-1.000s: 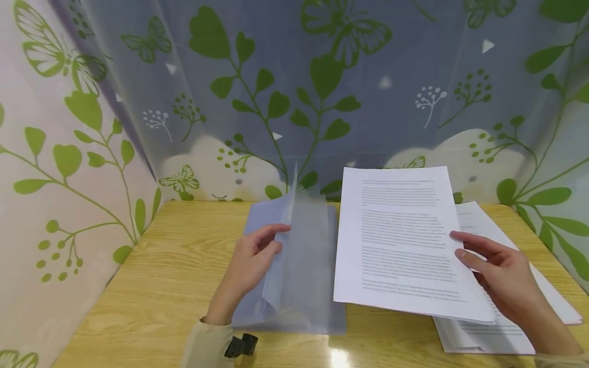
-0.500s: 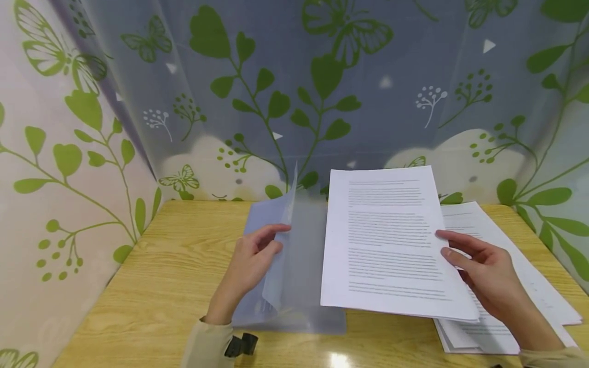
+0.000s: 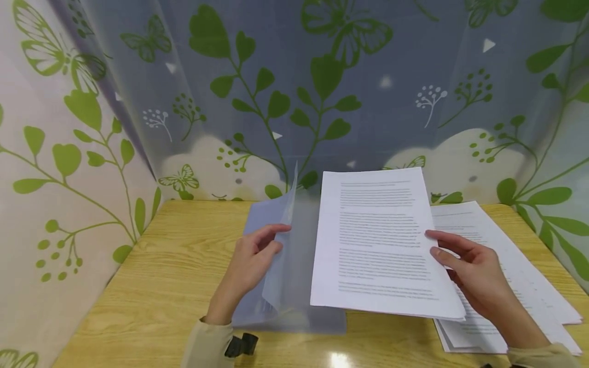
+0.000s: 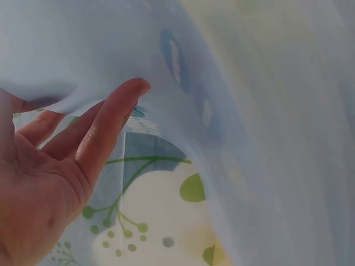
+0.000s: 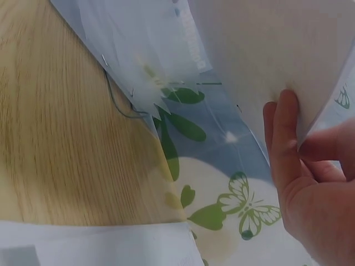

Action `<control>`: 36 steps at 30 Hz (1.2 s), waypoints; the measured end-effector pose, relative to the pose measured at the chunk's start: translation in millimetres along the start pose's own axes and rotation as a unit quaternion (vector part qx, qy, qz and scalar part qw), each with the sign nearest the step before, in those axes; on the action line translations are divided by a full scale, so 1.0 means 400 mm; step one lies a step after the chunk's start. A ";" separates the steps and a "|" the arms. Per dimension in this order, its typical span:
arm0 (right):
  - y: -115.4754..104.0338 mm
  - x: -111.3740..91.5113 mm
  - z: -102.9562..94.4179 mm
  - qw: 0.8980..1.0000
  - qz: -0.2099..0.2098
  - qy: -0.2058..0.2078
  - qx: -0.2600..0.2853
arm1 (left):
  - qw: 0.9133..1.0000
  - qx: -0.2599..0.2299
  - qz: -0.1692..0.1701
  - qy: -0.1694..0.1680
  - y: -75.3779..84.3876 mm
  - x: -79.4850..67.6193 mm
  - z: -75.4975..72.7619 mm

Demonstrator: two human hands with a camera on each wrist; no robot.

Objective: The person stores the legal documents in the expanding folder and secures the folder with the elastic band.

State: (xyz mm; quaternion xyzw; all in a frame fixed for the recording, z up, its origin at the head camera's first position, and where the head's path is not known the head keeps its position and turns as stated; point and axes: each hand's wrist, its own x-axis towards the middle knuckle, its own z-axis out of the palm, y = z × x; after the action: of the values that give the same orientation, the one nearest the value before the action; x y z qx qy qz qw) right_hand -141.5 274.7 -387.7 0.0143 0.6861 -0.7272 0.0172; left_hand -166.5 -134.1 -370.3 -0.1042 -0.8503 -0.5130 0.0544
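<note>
My left hand (image 3: 250, 260) pinches the raised cover of a translucent blue plastic folder (image 3: 315, 319) lying on the table. In the left wrist view, the index finger (image 4: 113, 119) shows in front of the film, while the thumb tip shows dimly through it. With thumb and fingers, my right hand (image 3: 478, 273) grips the right edge of a stack of printed paper (image 3: 382, 240). This stack is held tilted above the table, its left edge overlapping the folder's right side. The right wrist view shows the stack's back, with fingers (image 5: 285, 133) against it.
More printed sheets (image 3: 529, 301) lie askew under the right forearm, on the wooden table (image 3: 152, 286). Patterned fabric (image 3: 257, 102) with leaves and butterflies stands behind the table and along its sides. A small black object (image 3: 241, 345) sits at the left sleeve.
My right hand has carried the paper stack leftward, toward and partly over the folder. My left hand and the raised cover have stayed in place.
</note>
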 end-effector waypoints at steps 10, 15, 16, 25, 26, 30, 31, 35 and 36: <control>-0.008 0.009 0.030 1.000 0.013 -0.003 -0.013 | 1.000 0.001 0.009 0.001 0.001 0.000 0.000; -0.016 0.014 0.048 1.000 0.009 0.000 -0.019 | 1.000 -0.001 0.001 0.001 0.005 -0.001 -0.001; -0.017 0.015 0.052 1.000 0.008 0.000 -0.021 | 1.000 0.000 0.000 0.001 0.005 -0.001 -0.002; -0.029 0.025 0.081 0.994 0.012 0.004 -0.112 | 1.000 0.005 0.006 0.001 0.005 -0.002 0.000; -0.030 0.025 0.085 0.994 0.007 0.004 -0.110 | 1.000 0.005 0.004 0.002 0.005 -0.002 0.000; -0.033 0.026 0.096 0.996 -0.013 0.000 -0.093 | 1.000 0.004 0.005 0.002 0.006 -0.001 0.000; -0.034 0.026 0.099 0.996 -0.017 -0.001 -0.093 | 1.000 0.004 0.006 0.002 0.006 -0.001 0.000; -0.036 0.027 0.110 0.994 -0.026 -0.004 -0.107 | 1.000 0.004 0.010 0.002 0.004 -0.001 0.002; -0.036 0.027 0.113 0.994 -0.028 -0.006 -0.109 | 1.000 0.004 0.011 0.002 0.004 0.000 0.002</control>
State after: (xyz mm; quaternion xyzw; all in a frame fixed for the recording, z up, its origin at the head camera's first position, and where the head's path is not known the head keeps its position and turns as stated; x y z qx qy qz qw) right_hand -152.8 230.4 -371.0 -0.0107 0.7612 -0.6484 0.0023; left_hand -166.1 -132.5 -369.4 -0.1121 -0.8509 -0.5095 0.0617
